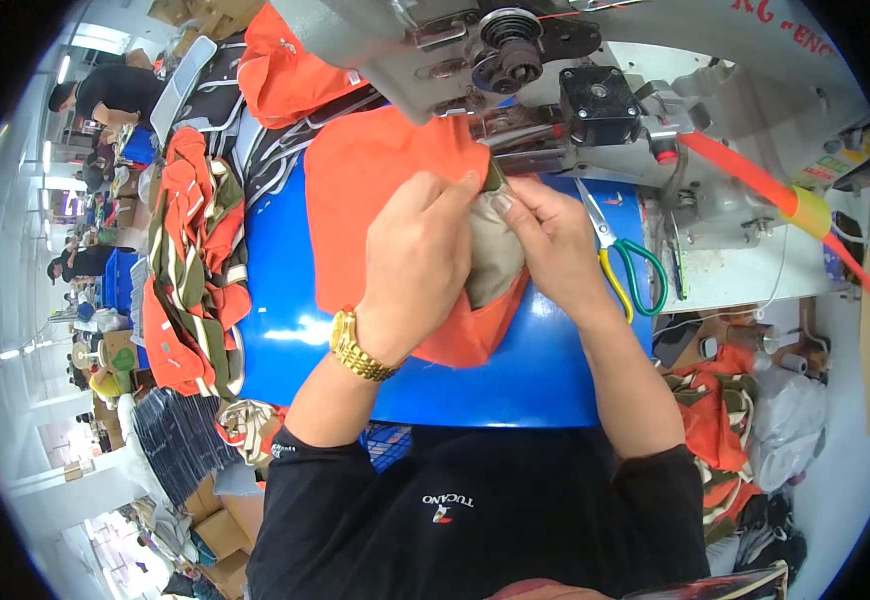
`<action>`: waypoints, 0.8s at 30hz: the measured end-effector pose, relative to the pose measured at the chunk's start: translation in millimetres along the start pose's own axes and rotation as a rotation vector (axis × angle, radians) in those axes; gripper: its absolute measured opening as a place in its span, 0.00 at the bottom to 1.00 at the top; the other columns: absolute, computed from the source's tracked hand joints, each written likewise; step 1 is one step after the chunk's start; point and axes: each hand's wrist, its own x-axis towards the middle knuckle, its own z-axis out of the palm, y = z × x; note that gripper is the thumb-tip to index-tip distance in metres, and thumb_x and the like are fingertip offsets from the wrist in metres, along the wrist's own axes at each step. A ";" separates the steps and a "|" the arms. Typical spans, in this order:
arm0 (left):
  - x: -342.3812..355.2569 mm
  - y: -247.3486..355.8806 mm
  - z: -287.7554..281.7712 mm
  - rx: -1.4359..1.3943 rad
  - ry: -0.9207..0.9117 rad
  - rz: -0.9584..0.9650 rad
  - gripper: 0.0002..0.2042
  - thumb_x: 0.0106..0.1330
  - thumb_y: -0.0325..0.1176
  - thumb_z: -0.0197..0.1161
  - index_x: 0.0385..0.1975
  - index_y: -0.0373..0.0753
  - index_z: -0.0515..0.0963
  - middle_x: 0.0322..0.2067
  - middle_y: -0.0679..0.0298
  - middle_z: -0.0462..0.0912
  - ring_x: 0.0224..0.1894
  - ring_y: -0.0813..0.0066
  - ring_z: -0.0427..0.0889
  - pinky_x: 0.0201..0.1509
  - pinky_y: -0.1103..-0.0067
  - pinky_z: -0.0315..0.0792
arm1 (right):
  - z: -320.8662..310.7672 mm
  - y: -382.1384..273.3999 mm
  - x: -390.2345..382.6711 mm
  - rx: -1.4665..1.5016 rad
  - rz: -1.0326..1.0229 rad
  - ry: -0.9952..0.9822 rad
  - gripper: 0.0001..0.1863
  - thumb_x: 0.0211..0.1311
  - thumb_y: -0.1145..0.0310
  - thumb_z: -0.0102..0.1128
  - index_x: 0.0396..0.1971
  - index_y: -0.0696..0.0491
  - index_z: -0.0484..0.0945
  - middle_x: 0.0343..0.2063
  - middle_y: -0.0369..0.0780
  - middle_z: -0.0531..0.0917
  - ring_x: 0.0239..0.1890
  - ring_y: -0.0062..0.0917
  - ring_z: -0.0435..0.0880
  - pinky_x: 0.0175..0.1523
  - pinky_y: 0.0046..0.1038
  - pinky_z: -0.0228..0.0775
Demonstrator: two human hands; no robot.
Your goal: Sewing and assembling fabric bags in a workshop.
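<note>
An orange fabric piece (375, 170) with an olive edge and beige lining (495, 260) lies on a blue work surface (295, 370), beneath the head of a grey sewing machine (405, 50). My left hand (420, 265), a gold watch on its wrist, has curled fingers gripping the orange piece near its opening. Just to its right my right hand (550, 240) pinches the piece's edge at the olive and beige part, thumb on the lining. Scissors (605, 225) with green and yellow handles lie beside my right hand.
A pile of orange, olive and white fabric (180, 330) lies at the left, more orange fabric (285, 70) behind. Another pile (715, 420) and clear plastic bags (785, 420) sit at the lower right. An orange strap (735, 170) runs from the machine. Co-workers (110, 95) are at the far left.
</note>
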 end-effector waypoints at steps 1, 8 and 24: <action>2.2 2.8 1.0 0.004 0.001 0.001 0.15 0.62 0.21 0.62 0.48 0.34 0.83 0.31 0.56 0.77 0.35 0.55 0.80 0.39 0.65 0.76 | 0.5 -1.0 1.3 0.003 -0.003 -0.001 0.12 0.72 0.70 0.59 0.49 0.58 0.85 0.31 0.46 0.88 0.31 0.26 0.86 0.40 0.30 0.75; -8.7 7.9 11.5 0.019 0.050 -0.050 0.16 0.65 0.19 0.62 0.52 0.33 0.83 0.30 0.54 0.77 0.31 0.57 0.79 0.35 0.68 0.74 | -4.8 -10.7 1.0 -0.038 0.075 -0.014 0.14 0.70 0.71 0.59 0.50 0.60 0.84 0.31 0.46 0.88 0.30 0.25 0.85 0.38 0.30 0.75; -16.5 15.5 -5.6 -0.102 -0.006 -0.103 0.18 0.63 0.17 0.60 0.53 0.34 0.85 0.28 0.58 0.75 0.27 0.66 0.78 0.33 0.73 0.73 | -7.1 -13.0 3.7 -0.031 0.093 -0.117 0.11 0.72 0.69 0.58 0.34 0.61 0.80 0.18 0.42 0.75 0.21 0.20 0.73 0.29 0.33 0.63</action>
